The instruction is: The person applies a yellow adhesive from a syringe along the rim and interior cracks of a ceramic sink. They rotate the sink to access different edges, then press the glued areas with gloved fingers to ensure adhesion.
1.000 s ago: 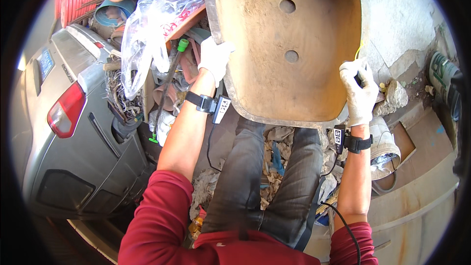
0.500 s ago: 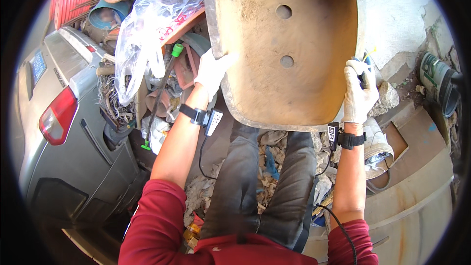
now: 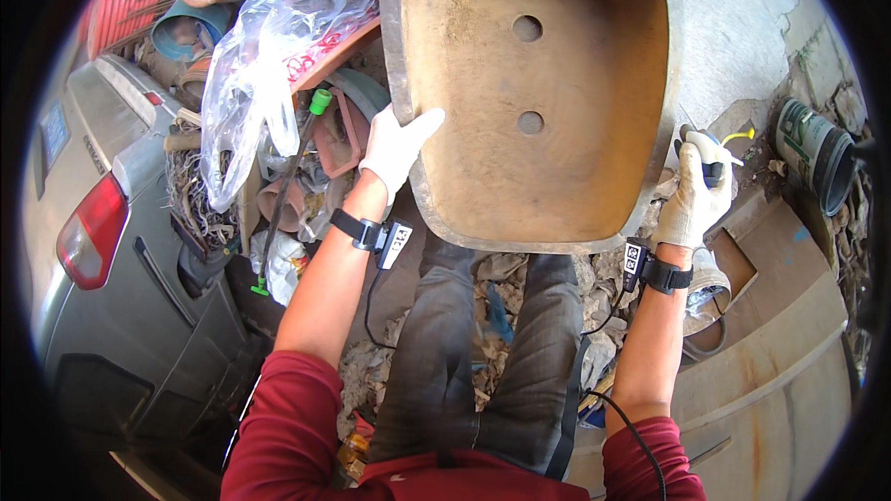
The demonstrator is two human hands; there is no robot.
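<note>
A large tan planter [image 3: 557,176] with two round drain holes is tilted up in front of me, its hollow side towards me. My left hand [image 3: 397,147], in a white glove, grips its left rim, thumb inside and fingers hidden behind. Just off the right rim, my gloved right hand [image 3: 694,193] is closed around a small item with dark parts and a curved yellow end [image 3: 740,134]. The fingers cover most of that item, so its kind does not show.
A grey car [image 3: 121,223] stands at the left. Near the planter's left side lie a clear plastic bag [image 3: 269,65], a green-ended rod [image 3: 295,167] and a blue pot [image 3: 186,30]. Rubble [image 3: 501,315] lies around my legs. A printed bucket [image 3: 815,153] lies at the right.
My right hand has come away from the planter's right rim, moving slightly right and down with the yellow-ended item showing more. My left hand keeps its hold on the planter.
</note>
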